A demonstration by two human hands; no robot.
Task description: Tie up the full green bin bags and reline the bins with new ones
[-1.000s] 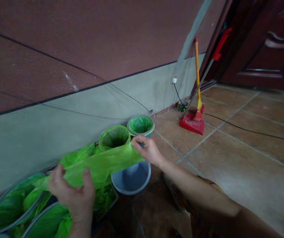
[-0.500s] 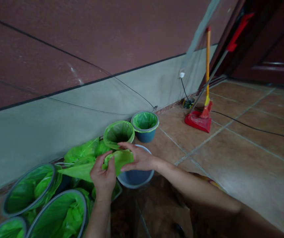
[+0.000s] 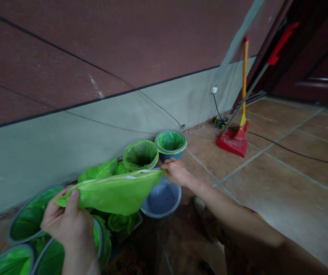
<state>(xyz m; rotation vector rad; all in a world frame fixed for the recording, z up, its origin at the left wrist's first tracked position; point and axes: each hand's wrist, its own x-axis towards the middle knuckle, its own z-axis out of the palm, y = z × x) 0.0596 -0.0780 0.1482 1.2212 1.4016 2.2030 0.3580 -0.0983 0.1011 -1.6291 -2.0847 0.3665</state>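
Observation:
A green plastic bag [image 3: 118,193] is stretched between my two hands, its top edge running almost straight across. My left hand [image 3: 69,217] pinches its left corner, thumb on top, above the lined bins at lower left. The right corner is gripped by my right hand [image 3: 177,172], close to the blue-grey basin [image 3: 161,198], which stands partly behind the bag. Just beyond sit a bin lined in green [image 3: 141,154] and a blue bin with a grey rim and green liner [image 3: 170,143]. Bunched green bags [image 3: 99,171] lie against the wall.
Several grey-rimmed bins [image 3: 23,225] with green liners crowd the lower left. A red dustpan [image 3: 232,145] and a yellow-handled broom [image 3: 244,84] lean near the door. A black cable [image 3: 290,149] crosses the tiled floor. A shoe [image 3: 200,206] shows below the right forearm.
My hands have moved apart, the left one down and left, the right one slightly right. The green bag, bunched between them before, is now pulled out wide.

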